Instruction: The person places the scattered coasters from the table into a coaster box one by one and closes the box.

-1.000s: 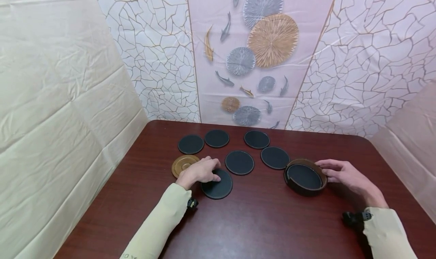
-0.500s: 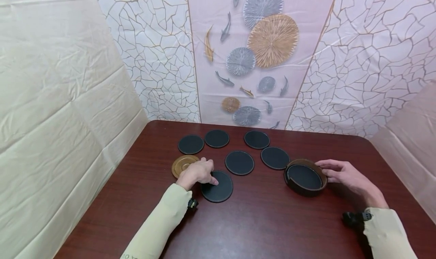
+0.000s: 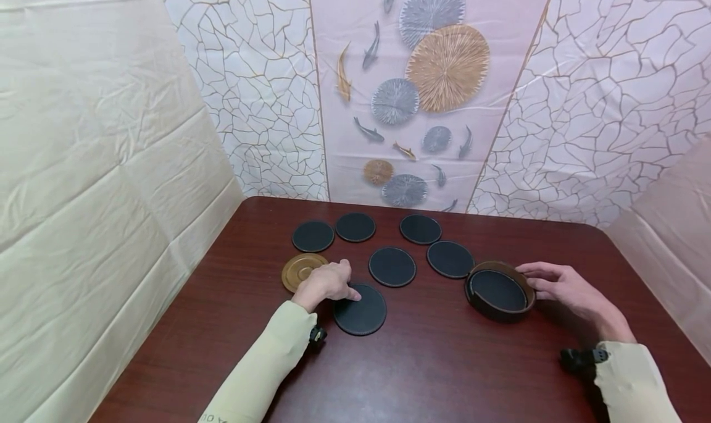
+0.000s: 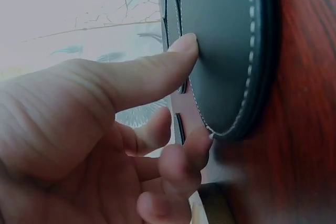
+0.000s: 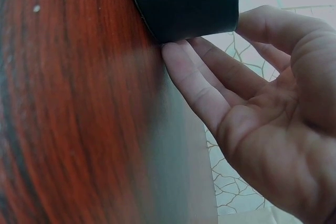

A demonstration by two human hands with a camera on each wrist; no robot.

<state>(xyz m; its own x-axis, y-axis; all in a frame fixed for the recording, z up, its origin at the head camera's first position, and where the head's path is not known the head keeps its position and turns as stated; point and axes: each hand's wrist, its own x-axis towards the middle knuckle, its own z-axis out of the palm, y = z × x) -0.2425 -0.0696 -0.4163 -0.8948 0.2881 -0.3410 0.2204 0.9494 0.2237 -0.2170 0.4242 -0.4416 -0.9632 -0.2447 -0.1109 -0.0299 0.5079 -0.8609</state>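
Observation:
A black round coaster point(image 3: 360, 319) with white edge stitching lies on the brown table. My left hand point(image 3: 326, 284) pinches its far-left edge, thumb on top and fingertips at the rim, as the left wrist view shows. A brown wooden disc point(image 3: 300, 267) with raised rings lies just behind that hand. At the right, a round coaster holder point(image 3: 500, 312) stands with a black coaster point(image 3: 498, 290) inside. My right hand point(image 3: 566, 290) touches its outer wall and rim with fairly straight fingers. In the right wrist view those fingertips meet the dark wall point(image 5: 184, 3) near the table.
Several more black coasters lie apart on the table: a middle one point(image 3: 392, 267), one beside the holder point(image 3: 450, 259), and others along the back, including the far-left one point(image 3: 313, 236). Patterned cloth point(image 3: 266, 77) hangs behind the table point(image 3: 422, 373), with plain cloth at both sides.
My left thumb has come down farther onto the coaster, which has slid a little toward me. The right hand and the holder have stayed put.

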